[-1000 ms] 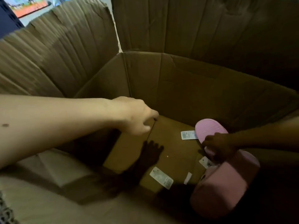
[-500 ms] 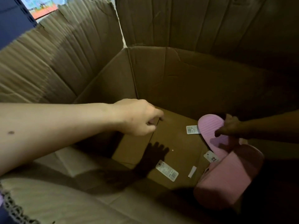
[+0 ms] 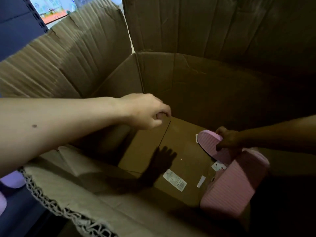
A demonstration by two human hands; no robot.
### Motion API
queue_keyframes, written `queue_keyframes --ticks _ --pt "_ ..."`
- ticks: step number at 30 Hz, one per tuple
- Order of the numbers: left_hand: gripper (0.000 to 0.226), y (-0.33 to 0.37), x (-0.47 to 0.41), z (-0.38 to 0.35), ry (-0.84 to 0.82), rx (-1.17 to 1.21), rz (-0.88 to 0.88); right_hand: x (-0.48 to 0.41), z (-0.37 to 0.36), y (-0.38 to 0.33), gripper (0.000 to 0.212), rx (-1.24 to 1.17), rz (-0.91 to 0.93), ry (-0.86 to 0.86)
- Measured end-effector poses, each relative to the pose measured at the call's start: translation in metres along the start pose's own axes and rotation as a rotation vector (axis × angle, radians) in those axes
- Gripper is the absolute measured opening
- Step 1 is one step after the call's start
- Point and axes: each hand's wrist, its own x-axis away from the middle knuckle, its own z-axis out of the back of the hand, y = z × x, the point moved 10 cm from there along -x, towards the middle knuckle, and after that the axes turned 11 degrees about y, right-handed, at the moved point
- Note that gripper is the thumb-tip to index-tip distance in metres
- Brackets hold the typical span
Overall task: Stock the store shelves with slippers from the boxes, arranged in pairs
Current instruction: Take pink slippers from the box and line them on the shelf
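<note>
I look down into a large brown cardboard box [image 3: 196,82]. At its bottom right lie two pink slippers. My right hand [image 3: 228,140], in shadow, grips the upper pink slipper [image 3: 209,145] by its edge, sole turned up. The second pink slipper [image 3: 236,183] lies just below it, ribbed side showing. My left hand [image 3: 147,111] hovers over the middle of the box with its fingers loosely curled and nothing in them.
Several loose white paper tags [image 3: 174,180] lie on the box floor [image 3: 153,147]. The box flaps [image 3: 68,53] stand up on the left and at the back. A torn flap edge [image 3: 56,202] runs along the near side. A dark blue shelf [image 3: 15,24] shows at the top left.
My right hand has closed on the upper slipper and tilted it up off the floor of the box. My left hand has drifted slightly away over the box.
</note>
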Motion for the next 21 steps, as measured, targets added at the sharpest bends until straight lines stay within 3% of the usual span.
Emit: queue_keyframes --ticks 8,12,18,21 --pt "0.035 -0.004 0.001 -0.001 -0.034 -0.009 0.01 -0.001 -0.004 0.009 0.084 0.271 0.016 0.039" --pt "0.035 -0.004 -0.004 0.001 -0.031 -0.046 -0.002 0.001 -0.015 0.005 0.073 0.191 0.004 0.005" --pt "0.035 -0.005 -0.006 -0.003 -0.055 -0.021 0.005 0.008 -0.01 -0.034 0.038 0.114 0.292 0.06" --pt "0.034 -0.006 -0.002 -0.007 -0.085 -0.02 0.014 0.03 0.016 -0.083 0.017 0.039 0.596 0.158"
